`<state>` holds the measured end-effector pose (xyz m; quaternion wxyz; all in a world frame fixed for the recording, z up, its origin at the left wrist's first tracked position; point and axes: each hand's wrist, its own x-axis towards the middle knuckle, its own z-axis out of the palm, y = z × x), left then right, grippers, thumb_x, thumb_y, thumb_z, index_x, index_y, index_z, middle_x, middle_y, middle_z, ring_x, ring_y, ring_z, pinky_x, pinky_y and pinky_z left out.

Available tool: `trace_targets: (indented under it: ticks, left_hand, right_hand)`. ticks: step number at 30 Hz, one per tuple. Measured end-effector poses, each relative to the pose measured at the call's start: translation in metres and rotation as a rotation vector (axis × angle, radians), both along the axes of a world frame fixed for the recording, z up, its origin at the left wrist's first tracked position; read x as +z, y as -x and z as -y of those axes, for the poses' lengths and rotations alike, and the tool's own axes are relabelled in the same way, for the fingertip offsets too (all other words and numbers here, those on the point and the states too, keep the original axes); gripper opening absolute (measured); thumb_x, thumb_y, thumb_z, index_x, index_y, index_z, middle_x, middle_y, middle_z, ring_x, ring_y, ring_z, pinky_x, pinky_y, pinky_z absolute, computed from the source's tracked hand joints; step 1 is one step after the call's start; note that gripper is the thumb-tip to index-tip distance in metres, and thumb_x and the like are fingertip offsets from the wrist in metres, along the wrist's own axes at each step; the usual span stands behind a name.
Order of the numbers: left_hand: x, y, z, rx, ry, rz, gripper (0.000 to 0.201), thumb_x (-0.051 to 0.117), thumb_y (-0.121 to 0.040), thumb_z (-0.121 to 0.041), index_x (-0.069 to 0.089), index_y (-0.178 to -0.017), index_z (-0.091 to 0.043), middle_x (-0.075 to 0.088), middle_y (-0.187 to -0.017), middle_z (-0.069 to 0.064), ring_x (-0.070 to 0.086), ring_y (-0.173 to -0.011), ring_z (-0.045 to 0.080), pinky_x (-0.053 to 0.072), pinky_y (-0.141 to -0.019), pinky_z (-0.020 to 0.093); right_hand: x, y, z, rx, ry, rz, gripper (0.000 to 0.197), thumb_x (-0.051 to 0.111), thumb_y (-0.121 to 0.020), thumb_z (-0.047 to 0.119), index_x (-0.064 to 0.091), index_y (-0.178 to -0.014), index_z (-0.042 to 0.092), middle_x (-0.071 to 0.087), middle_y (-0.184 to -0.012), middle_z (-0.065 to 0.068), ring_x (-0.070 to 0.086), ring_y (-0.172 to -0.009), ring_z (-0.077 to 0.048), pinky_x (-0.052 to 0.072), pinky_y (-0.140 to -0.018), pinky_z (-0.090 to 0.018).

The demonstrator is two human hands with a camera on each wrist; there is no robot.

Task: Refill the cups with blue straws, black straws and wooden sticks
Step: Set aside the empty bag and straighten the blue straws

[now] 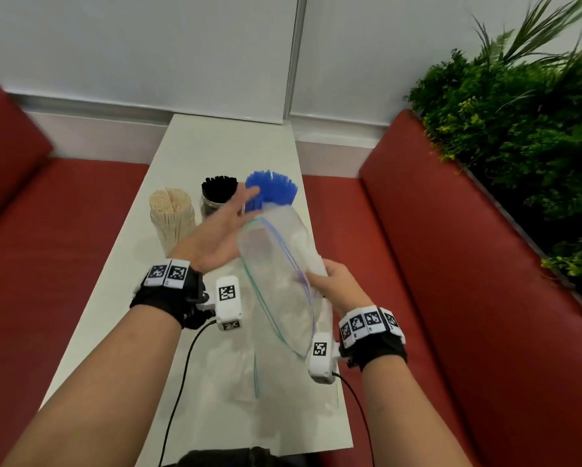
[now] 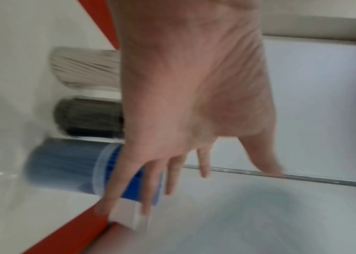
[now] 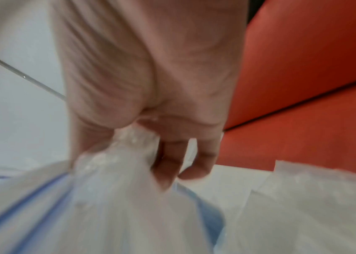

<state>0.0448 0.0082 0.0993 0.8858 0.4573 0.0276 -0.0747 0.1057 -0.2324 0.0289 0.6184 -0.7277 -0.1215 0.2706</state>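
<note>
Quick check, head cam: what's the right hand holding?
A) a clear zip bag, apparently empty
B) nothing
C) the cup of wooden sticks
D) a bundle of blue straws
A: the right hand grips the clear zip bag at its bunched side, and no straws show through the plastic; the blue straws already stand in their cup, and the left hand is open.

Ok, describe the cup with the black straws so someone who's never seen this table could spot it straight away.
On the white table between the red benches, three cups stand in a row. The black straws' cup is the middle one, darkest of all, between pale wooden sticks and blue straws.
</note>
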Motion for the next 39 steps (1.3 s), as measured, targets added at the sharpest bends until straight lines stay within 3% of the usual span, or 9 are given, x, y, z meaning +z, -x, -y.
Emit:
trace_targets:
  ticks: [3, 7, 9, 14, 18, 24, 29, 34, 39]
  left_hand:
    - [-0.044, 0.0, 0.025, -0.24, -0.183, -0.106, 0.055, 0.063, -0.085, -0.058, 0.057, -0.133, -0.031, 0.062, -0.132, 0.005, 0.057, -0.124, 0.03, 0.048, -0.098, 0.053]
    - [-0.105, -0.015, 0.063, 0.089, -0.609, -0.308, 0.032, 0.064, -0.076, -0.002, 0.066, -0.108, -0.006, 0.068, -0.097, 0.018, 0.063, -0.092, 0.036, 0.051, -0.08, 0.043]
    - [-0.136, -0.019, 0.065, 0.142, -0.968, -0.479, 0.022, 0.066, -0.079, -0.007, 0.067, -0.1, -0.01, 0.066, -0.102, 0.017, 0.062, -0.096, 0.035, 0.049, -0.085, 0.041]
    - [-0.195, -0.001, 0.078, 0.025, -1.377, -0.806, 0.107, 0.086, -0.061, -0.049, 0.024, -0.142, -0.015, 0.032, -0.139, 0.015, 0.043, -0.123, 0.037, 0.037, -0.1, 0.04]
    - [-0.214, 0.008, 0.078, -0.136, -1.23, -0.695, 0.075, 0.078, -0.075, -0.035, 0.043, -0.133, -0.006, 0.053, -0.13, 0.014, 0.05, -0.123, 0.035, 0.039, -0.104, 0.039]
    - [-0.171, 0.007, 0.036, -0.007, -0.399, -0.529, 0.054, 0.055, -0.083, 0.019, 0.05, -0.133, 0.0, 0.061, -0.124, 0.025, 0.059, -0.116, 0.039, 0.045, -0.103, 0.054]
    - [-0.104, 0.02, -0.015, 0.058, -0.255, -0.376, 0.04, 0.064, -0.082, -0.003, 0.062, -0.122, -0.002, 0.064, -0.115, 0.024, 0.06, -0.103, 0.037, 0.043, -0.1, 0.053]
    - [-0.07, 0.072, -0.074, 0.222, -0.145, -0.325, 0.036, 0.052, -0.091, 0.002, 0.048, -0.127, 0.005, 0.054, -0.115, 0.025, 0.051, -0.106, 0.036, 0.045, -0.093, 0.045]
    - [-0.088, 0.162, -0.107, 0.385, 0.337, -0.176, 0.044, 0.046, -0.095, -0.037, 0.058, -0.131, -0.016, 0.057, -0.136, 0.011, 0.047, -0.13, 0.031, 0.022, -0.115, 0.056]
  right_hand:
    - [-0.017, -0.004, 0.001, -0.206, 0.189, 0.083, 0.012, 0.08, -0.083, 0.019, 0.071, -0.087, 0.011, 0.074, -0.085, -0.013, 0.065, -0.075, -0.022, 0.053, -0.067, -0.036]
    - [-0.063, 0.015, -0.009, -0.124, 0.481, -0.087, 0.036, 0.063, -0.096, 0.043, 0.066, -0.092, 0.008, 0.064, -0.076, -0.011, 0.06, -0.059, -0.024, 0.043, -0.052, -0.029]
    - [-0.088, 0.023, -0.005, -0.13, 0.707, -0.118, 0.045, 0.061, -0.096, 0.048, 0.065, -0.111, 0.005, 0.068, -0.106, -0.018, 0.066, -0.095, -0.033, 0.044, -0.072, -0.031]
    - [-0.125, 0.037, -0.007, -0.282, 1.02, -0.188, 0.089, 0.081, -0.079, 0.045, 0.031, -0.147, 0.016, 0.032, -0.146, -0.017, 0.035, -0.134, -0.04, 0.036, -0.108, -0.047]
    - [-0.138, 0.033, -0.007, -0.419, 0.886, -0.348, 0.097, 0.089, -0.072, 0.027, 0.026, -0.144, 0.007, 0.048, -0.138, -0.021, 0.05, -0.126, -0.037, 0.046, -0.101, -0.044]
    - [-0.117, 0.02, 0.011, -0.4, 0.106, -0.548, 0.055, 0.081, -0.078, 0.004, 0.06, -0.128, -0.003, 0.074, -0.107, -0.02, 0.072, -0.09, -0.034, 0.059, -0.077, -0.042]
    - [-0.069, 0.005, -0.017, -0.07, -0.322, -0.684, 0.05, 0.066, -0.08, -0.005, 0.061, -0.127, 0.011, 0.072, -0.109, -0.019, 0.073, -0.08, -0.032, 0.061, -0.065, -0.045]
    - [-0.022, 0.002, -0.088, 0.135, -0.224, -0.445, 0.032, 0.059, -0.086, -0.013, 0.079, -0.084, 0.011, 0.073, -0.08, -0.012, 0.069, -0.065, -0.021, 0.058, -0.059, -0.032]
    - [0.013, 0.036, -0.192, 0.269, -0.146, 0.002, 0.024, 0.062, -0.09, -0.007, 0.078, -0.098, 0.01, 0.076, -0.101, -0.005, 0.071, -0.094, -0.011, 0.058, -0.087, -0.029]
